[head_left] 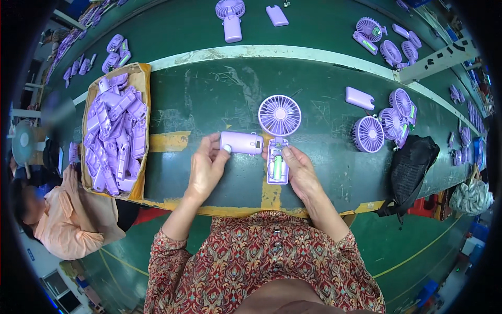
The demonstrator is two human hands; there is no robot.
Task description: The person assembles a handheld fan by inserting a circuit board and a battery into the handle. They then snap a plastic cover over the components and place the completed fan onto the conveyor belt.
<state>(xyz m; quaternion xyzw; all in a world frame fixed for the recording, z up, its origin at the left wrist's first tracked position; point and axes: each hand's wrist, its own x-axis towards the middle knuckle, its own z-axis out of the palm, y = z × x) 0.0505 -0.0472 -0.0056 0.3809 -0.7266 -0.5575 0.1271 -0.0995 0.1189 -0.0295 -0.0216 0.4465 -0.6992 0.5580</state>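
Observation:
My left hand (207,168) pinches a light purple handle cover (238,142), held sideways with a small dark window at its right end. In my right hand (303,172) is a small purple handheld fan (280,115), its round grille pointing away from me. The fan's handle is uncovered, and a green cylindrical battery (277,167) and a small circuit board (278,145) show inside it. The cover's right end is close beside the top of this handle; whether they touch I cannot tell.
A cardboard box (148,104) full of purple casing parts stands at left. At right lie several fans (368,134), a loose cover (360,98) and a black mesh bag (413,162). Beyond a pale rail (230,52) are more fans. Another person (68,220) sits at far left.

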